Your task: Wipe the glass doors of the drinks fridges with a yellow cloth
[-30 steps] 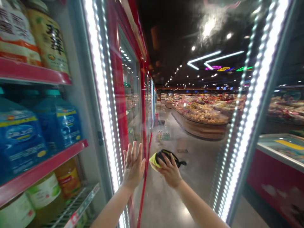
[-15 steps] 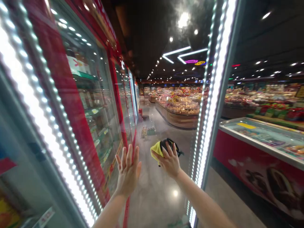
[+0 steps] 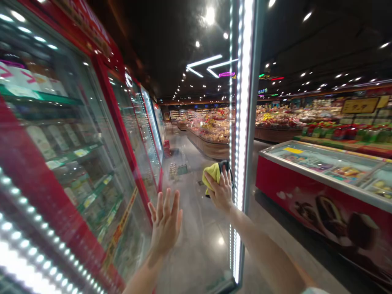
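Observation:
A clear glass door (image 3: 196, 249) with a bright light strip (image 3: 243, 122) along its right edge stands in front of me. My right hand (image 3: 223, 191) holds a yellow and black cloth (image 3: 211, 173) spread under its palm, up against the glass close to that strip. The cloth's dark part shows beyond the fingertips. Lower and to the left, my left hand (image 3: 165, 224) is raised flat with its fingers spread and nothing in it. It appears to lie against the glass, though the contact itself cannot be made out.
Red-framed glass fridges (image 3: 122, 134) with bottles on shelves line the left side. To the right stands a red chest freezer (image 3: 284, 175) with a glass top. Heaped produce displays (image 3: 208, 141) lie further back, and packs of bottles (image 3: 177, 169) sit on the floor.
The view has turned to the right, and the door's light strip now sits nearer my right hand. That hand has moved with the cloth toward the strip and slightly up; my left hand stays spread.

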Tool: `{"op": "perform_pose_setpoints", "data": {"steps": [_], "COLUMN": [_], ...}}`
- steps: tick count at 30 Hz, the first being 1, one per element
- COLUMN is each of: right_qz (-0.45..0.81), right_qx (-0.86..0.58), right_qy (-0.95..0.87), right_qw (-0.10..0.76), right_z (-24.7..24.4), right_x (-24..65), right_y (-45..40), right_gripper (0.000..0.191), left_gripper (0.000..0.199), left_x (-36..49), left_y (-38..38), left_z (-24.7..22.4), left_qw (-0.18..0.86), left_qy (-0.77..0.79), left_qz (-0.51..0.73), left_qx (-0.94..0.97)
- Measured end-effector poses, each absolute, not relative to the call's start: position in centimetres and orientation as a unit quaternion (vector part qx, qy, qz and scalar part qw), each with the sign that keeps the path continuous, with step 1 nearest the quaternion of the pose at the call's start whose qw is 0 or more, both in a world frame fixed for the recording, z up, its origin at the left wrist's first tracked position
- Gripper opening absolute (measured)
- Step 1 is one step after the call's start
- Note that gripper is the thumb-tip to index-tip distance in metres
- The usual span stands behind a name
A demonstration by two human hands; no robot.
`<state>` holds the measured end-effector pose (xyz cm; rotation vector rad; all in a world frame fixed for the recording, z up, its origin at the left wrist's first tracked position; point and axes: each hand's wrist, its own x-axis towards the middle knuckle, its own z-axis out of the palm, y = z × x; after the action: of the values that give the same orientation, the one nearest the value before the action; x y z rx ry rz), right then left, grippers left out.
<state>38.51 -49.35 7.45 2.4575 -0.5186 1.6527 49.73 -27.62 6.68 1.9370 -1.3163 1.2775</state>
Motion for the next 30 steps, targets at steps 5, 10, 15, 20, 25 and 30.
{"op": "perform_pose_setpoints", "data": {"steps": [5, 10, 15, 20, 25, 30], "right_qz": [0.557, 0.593, 0.615, 0.678, 0.624, 0.639], "right_qx": [0.799, 0.771, 0.763, 0.703, 0.760, 0.750], "right_qy": [-0.221, -0.232, -0.199, -0.213, -0.151, -0.150], "right_qw": [0.041, -0.001, 0.001, 0.004, 0.104, 0.079], "right_z": [9.5, 4.4, 14.3, 26.3, 24.2, 27.2], "right_x": [37.1, 37.5, 38.6, 40.8, 39.5, 39.3], "right_y": [-52.6, -51.2, -52.3, -52.7, -52.5, -54.4], "right_gripper": [0.062, 0.064, 0.059, 0.058, 0.060, 0.061], "left_gripper": [0.085, 0.082, 0.081, 0.081, 0.079, 0.077], "left_x": [49.0, 49.0, 49.4, 49.6, 49.8, 49.8], "left_y": [-30.1, -31.1, -32.4, -34.1, -34.4, -34.3], "left_z": [7.5, 8.2, 10.8, 14.1, 15.9, 17.3], "left_qw": [0.253, 0.242, 0.248, 0.261, 0.252, 0.251], "left_qy": [-0.478, -0.492, -0.490, -0.479, -0.469, -0.456], "left_qz": [0.463, 0.466, 0.495, 0.517, 0.540, 0.560], "left_qx": [0.702, 0.695, 0.674, 0.660, 0.652, 0.645]}}
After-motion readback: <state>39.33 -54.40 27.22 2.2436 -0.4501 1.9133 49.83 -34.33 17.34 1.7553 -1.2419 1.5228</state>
